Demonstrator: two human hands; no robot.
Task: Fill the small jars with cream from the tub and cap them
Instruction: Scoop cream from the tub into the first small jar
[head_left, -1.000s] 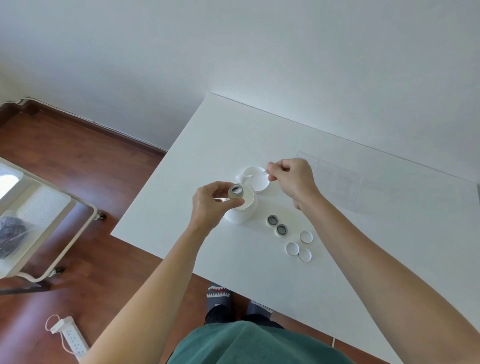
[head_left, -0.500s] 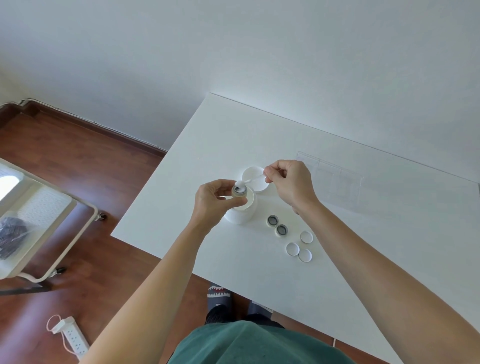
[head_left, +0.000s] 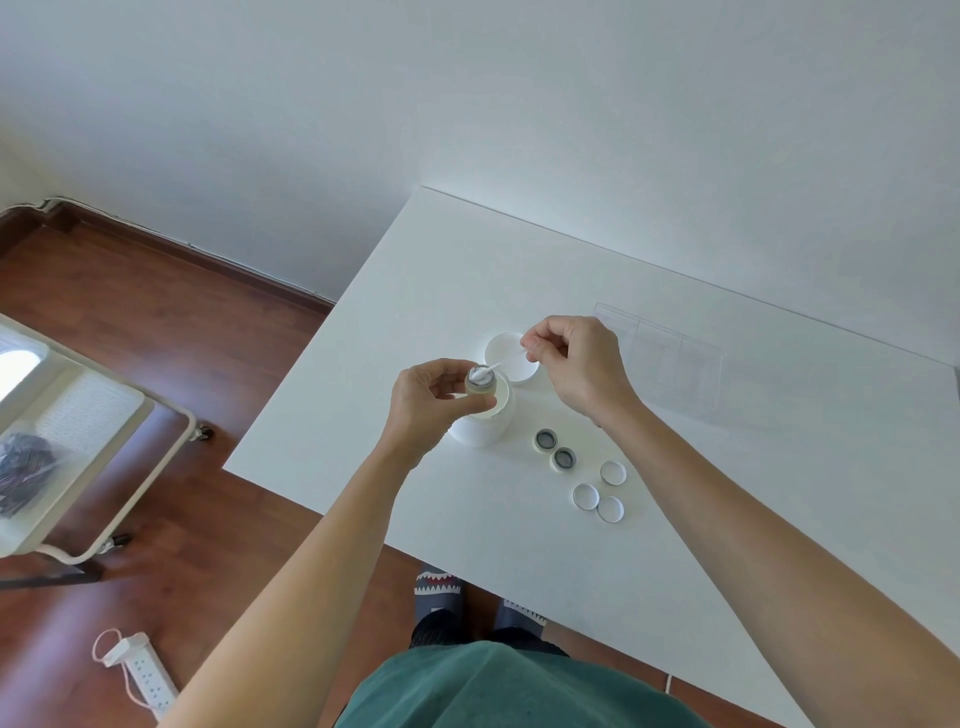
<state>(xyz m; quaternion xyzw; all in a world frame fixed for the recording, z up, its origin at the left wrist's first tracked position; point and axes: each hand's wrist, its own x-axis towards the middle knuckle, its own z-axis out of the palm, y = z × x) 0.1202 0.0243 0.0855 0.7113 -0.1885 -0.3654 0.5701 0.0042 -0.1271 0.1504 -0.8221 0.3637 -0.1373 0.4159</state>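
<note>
My left hand (head_left: 426, 400) grips a small jar (head_left: 481, 380) and holds it above the open white cream tub (head_left: 483, 423). My right hand (head_left: 574, 364) pinches a thin white spatula (head_left: 501, 362) whose tip, loaded with white cream, rests in the jar's mouth. Two more small open jars (head_left: 545, 439) (head_left: 564, 459) stand on the white table (head_left: 675, 519) to the right of the tub. Three small white caps (head_left: 613, 473) (head_left: 586, 495) (head_left: 610, 508) lie beside them. The tub's white lid (head_left: 514, 366) lies behind the tub.
A clear plastic organiser (head_left: 670, 358) stands on the table behind my right hand. Left of the table, a white cart (head_left: 78, 441) stands on the wooden floor. A power strip (head_left: 145, 675) lies near my feet. The table's near edge runs just in front of my body.
The spatula's tip has moved from above the tub lid down and left into the mouth of the held jar, which now shows white cream. My left hand has barely moved.
</note>
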